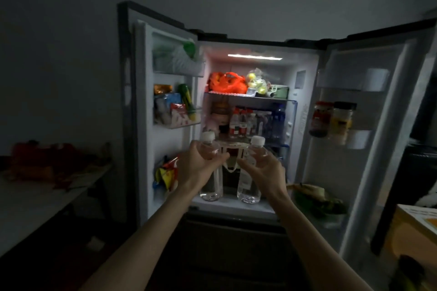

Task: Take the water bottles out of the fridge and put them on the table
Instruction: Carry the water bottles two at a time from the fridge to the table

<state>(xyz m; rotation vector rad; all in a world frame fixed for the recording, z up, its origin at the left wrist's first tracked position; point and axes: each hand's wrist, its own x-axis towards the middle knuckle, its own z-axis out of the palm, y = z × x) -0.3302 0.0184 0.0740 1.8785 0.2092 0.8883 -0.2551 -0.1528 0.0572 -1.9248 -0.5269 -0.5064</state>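
Note:
I stand in front of an open two-door fridge [305, 111] in a dark room. My left hand [198, 165] grips a clear water bottle [211, 186] with a white cap, held upright. My right hand [262, 170] grips a second clear water bottle [248, 186], also upright with a white cap. Both bottles hang in front of the fridge's lower opening. Several more water bottles [243, 123] stand on the middle shelf behind them. A white table [35, 205] runs along the left wall.
The left door [142, 125] carries packets and snacks, the right door [383, 149] holds jars [331, 120] and vegetables. An orange bag [228, 82] and fruit lie on the top shelf. Red cloth-like items [47, 160] sit on the table's far end. A yellow box [416, 231] stands at right.

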